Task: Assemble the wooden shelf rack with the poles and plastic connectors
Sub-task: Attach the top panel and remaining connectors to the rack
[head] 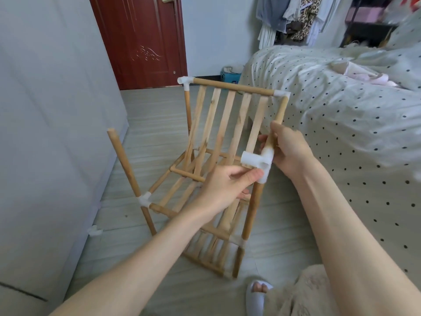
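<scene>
Now both hands' fingers clamp the rack (227,124) at its white connector (257,160).

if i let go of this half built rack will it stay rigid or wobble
The rack will probably wobble: the left pole ends bare and the held connector has an open socket. It looks light, being thin slats. Both the left hand and right hand steady it, so it may tip.

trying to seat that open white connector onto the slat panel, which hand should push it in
Left. The left hand already pinches the white connector by its open socket, beside the slat panel. The right hand grips the pole above it, better kept there to steady the frame.
</scene>
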